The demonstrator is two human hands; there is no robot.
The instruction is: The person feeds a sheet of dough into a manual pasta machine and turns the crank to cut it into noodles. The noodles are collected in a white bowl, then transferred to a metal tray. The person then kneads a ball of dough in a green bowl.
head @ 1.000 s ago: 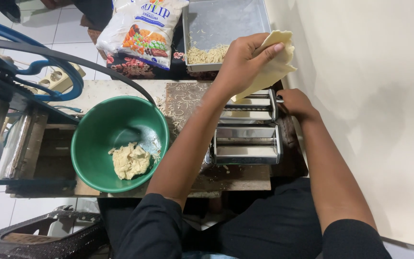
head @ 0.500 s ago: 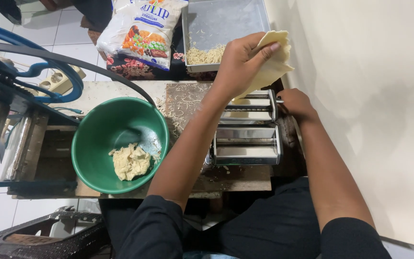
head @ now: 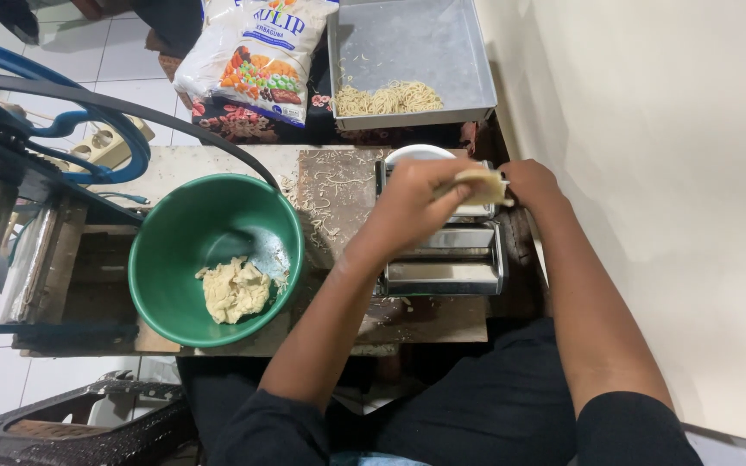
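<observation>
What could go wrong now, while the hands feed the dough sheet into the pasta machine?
The left hand holds the dough sheet right over the pasta machine, so fingers might come too near the rollers. The right hand is at the machine's side beside the wall; whether it grips a crank is hidden. The green bowl of dough sits by the left forearm and could get knocked.

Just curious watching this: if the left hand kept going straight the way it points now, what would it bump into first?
Probably the right hand. The left hand points rightward over the pasta machine, holding a dough sheet whose far edge already nears that hand; depth is unclear.
</observation>
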